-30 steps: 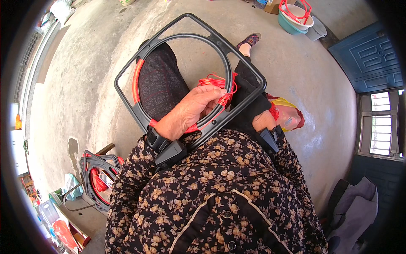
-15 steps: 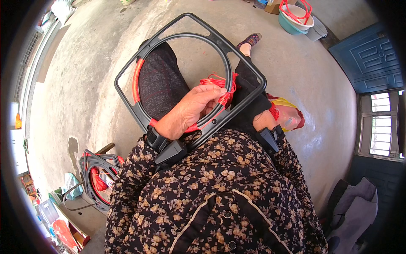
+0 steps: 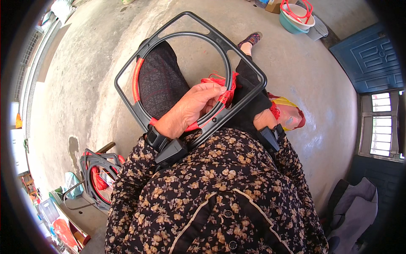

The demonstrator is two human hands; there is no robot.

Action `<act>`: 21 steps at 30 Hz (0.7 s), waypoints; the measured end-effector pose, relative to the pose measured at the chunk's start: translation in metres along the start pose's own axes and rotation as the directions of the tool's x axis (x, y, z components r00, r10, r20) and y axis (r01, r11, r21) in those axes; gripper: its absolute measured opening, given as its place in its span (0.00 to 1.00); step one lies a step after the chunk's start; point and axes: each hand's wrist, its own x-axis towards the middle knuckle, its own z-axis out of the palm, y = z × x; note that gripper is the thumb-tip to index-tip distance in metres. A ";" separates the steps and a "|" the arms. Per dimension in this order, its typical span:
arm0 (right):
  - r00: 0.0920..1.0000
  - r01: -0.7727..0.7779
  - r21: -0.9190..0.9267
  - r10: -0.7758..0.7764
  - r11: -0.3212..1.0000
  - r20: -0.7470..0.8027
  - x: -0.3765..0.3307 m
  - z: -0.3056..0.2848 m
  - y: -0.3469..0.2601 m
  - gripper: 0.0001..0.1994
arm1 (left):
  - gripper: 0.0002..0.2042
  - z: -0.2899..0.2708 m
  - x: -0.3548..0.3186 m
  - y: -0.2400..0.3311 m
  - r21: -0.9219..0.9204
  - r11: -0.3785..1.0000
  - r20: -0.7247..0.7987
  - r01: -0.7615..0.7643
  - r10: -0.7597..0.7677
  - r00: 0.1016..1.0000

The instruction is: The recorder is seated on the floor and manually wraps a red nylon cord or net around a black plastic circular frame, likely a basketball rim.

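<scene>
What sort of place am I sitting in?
Perhaps a garage or household workroom, judging by the stained concrete floor, the blue panelled door and the stacked basins.

Nothing I can see from here carries words, numbers or signs that can be read. The red and yellow bag (image 3: 292,113) on the floor (image 3: 105,63) shows a small greyish patch, perhaps a printed mark, but it is too small to make out. On the black frame (image 3: 220,41), the unit on the left wrist (image 3: 171,153) and the cardboard box (image 3: 274,6), I can read no lettering.
</scene>
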 end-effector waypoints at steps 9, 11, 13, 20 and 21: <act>0.998 -0.015 0.127 0.008 0.992 0.058 0.019 0.007 0.000 0.11 | 0.07 -0.004 0.001 0.000 0.013 1.000 0.011 -0.005 0.005 1.000; 0.998 -0.020 0.154 0.009 0.988 0.069 0.023 0.009 0.000 0.11 | 0.06 -0.003 0.001 0.000 0.012 1.000 0.012 -0.008 0.008 1.000; 0.997 -0.025 0.180 0.010 0.983 0.080 0.027 0.011 0.001 0.11 | 0.06 -0.002 0.000 0.000 0.003 1.000 0.010 -0.001 0.001 1.000; 0.994 -0.037 0.246 0.009 0.969 0.112 0.037 0.017 0.001 0.12 | 0.06 -0.003 0.000 0.000 -0.016 1.000 0.025 -0.002 0.002 1.000; 0.994 -0.035 0.249 0.007 0.968 0.112 0.037 0.016 0.001 0.12 | 0.06 -0.003 0.000 0.000 -0.007 1.000 0.020 0.000 0.000 1.000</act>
